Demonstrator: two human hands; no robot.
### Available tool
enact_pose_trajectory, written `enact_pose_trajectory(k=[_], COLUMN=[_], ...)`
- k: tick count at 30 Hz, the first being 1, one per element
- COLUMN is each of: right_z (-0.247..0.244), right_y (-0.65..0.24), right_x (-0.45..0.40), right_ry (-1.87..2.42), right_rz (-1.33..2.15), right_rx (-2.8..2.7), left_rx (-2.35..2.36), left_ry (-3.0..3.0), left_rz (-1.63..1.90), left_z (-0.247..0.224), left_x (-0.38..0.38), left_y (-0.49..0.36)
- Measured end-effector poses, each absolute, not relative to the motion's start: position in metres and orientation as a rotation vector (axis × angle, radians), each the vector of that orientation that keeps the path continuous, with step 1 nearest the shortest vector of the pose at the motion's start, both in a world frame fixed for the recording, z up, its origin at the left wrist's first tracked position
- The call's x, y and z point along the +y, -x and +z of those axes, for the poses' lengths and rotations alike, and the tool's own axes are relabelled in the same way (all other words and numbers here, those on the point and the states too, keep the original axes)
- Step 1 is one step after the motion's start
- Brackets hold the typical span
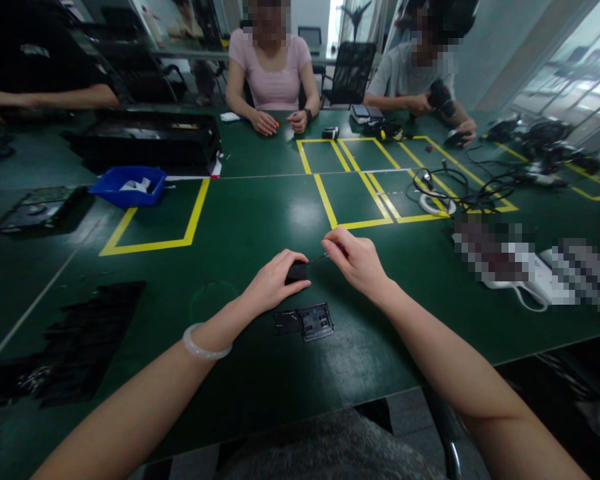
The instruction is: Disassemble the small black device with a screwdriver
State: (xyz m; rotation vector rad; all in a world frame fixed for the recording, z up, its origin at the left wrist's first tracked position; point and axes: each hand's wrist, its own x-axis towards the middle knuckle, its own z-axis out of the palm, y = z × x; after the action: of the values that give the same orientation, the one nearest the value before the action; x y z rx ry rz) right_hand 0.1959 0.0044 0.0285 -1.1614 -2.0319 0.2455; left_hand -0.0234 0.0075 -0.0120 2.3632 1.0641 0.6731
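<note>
The black block [298, 271] sits low over the green table [260, 233], in the left hand [273, 283]. That hand is partly closed around it, thumb on the near side and fingers on the far side, so the gap between them is only as wide as the block. To the right of the block, the right hand [360, 263] pinches a thin tool [318, 258] between thumb and curled fingers, closed with little gap. The tool's metal shaft points at the block's right edge; whether its tip touches is too small to tell.

Just nearer the wearer than the block, a black frame [317, 323] lies flat on the table, with a thin dark piece [287, 323] at its left side. A white bracelet [206, 342] circles the left wrist.

Well to the left of the block lies a heap of black parts [93, 333]. Farther off on that side are a blue tray [129, 187] holding something white and a long black box [150, 140]. Beyond the block and to its right, black cables [460, 190] lie over yellow tape [365, 223]. A person in a pink top [280, 73] sits across the table from the block.
</note>
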Motion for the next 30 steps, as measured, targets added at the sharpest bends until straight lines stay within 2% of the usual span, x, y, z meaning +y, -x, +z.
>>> enact_pose_trajectory(k=[30], right_z=[0.0235], right_y=[-0.1947], right_x=[0.0037], right_ry=[1.110], right_rz=[0.260], right_rx=[-1.987], left_rx=[1.064], left_ry=[-2.354], left_rz=[0.673], left_z=[-0.0115], left_x=[0.0074], left_y=[0.0236])
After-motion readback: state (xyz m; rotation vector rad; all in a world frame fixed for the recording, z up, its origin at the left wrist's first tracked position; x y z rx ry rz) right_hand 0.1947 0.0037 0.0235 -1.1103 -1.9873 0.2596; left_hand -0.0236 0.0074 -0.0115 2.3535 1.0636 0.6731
